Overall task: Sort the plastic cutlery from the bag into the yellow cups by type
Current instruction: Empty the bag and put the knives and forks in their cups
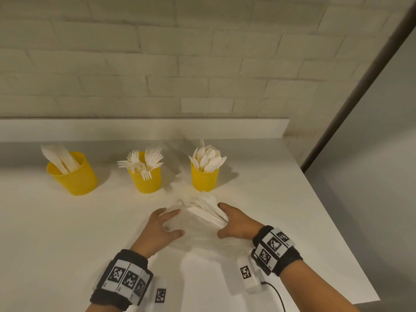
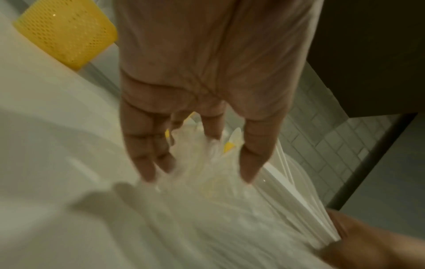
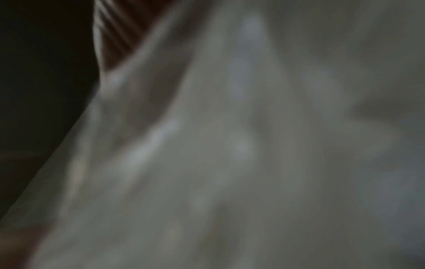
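White knives (image 1: 208,213), gripped in a bundle by the right hand (image 1: 234,224), point toward the far-left knife cup (image 1: 73,174) beyond the bag (image 1: 193,235), which the left hand (image 1: 157,228) steadies with straight fingers.

Kitchen-like: white counter (image 1: 67,221), painted brick wall (image 1: 157,52)

Both forearms are bare. Each wrist wears a dark fabric band (image 1: 121,280) faced with white tiles printed in black square codes. A thin black cable (image 1: 275,293) trails from the right band's white block.
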The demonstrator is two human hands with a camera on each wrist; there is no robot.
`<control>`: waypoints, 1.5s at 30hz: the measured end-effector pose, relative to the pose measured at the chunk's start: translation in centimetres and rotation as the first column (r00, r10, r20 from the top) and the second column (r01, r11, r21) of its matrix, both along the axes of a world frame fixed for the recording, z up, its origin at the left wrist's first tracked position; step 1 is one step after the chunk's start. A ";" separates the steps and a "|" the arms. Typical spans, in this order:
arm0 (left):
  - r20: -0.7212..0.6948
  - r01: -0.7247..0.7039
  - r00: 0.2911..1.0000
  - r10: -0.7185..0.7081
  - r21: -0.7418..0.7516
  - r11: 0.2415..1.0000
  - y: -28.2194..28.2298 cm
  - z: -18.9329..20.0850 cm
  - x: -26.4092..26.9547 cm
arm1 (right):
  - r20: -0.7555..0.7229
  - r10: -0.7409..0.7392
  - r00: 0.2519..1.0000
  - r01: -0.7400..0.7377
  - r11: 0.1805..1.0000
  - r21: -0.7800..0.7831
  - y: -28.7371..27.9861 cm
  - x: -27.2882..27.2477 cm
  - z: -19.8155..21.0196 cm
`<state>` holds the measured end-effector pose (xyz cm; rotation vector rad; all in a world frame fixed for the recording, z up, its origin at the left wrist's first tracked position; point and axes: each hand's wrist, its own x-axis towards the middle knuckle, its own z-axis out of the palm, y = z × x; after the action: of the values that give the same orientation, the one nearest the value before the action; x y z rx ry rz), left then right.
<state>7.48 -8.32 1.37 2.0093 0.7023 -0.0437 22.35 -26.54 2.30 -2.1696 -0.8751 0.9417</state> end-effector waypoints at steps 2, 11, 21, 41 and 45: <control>0.066 -0.055 0.996 0.055 -0.005 0.998 -0.1 0.7 0.2 | -0.013 0.000 1.000 0.000 1.000 0.008 0.0 -0.1 0.1; 0.338 -0.307 0.868 0.365 -0.213 0.928 0.0 1.0 1.6 | -0.036 -0.046 0.998 0.049 0.994 0.099 0.3 -0.1 0.1; 0.302 -0.131 0.937 0.176 -0.162 0.978 -0.2 0.6 1.0 | -0.468 -0.150 0.871 0.369 0.829 0.420 -0.1 -0.1 0.3; -0.071 -0.015 0.997 0.022 0.108 0.994 0.9 1.1 -2.6 | -0.707 -0.140 0.694 0.664 0.506 0.551 0.0 1.0 4.5; -0.025 -0.147 0.987 0.162 0.305 0.941 0.9 1.7 -2.3 | -0.708 -0.161 0.688 0.667 0.525 0.529 1.0 -0.4 4.4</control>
<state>5.16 -7.40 3.08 2.2426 0.9434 0.1142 21.93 -25.51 6.74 -1.1216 -0.2570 0.7020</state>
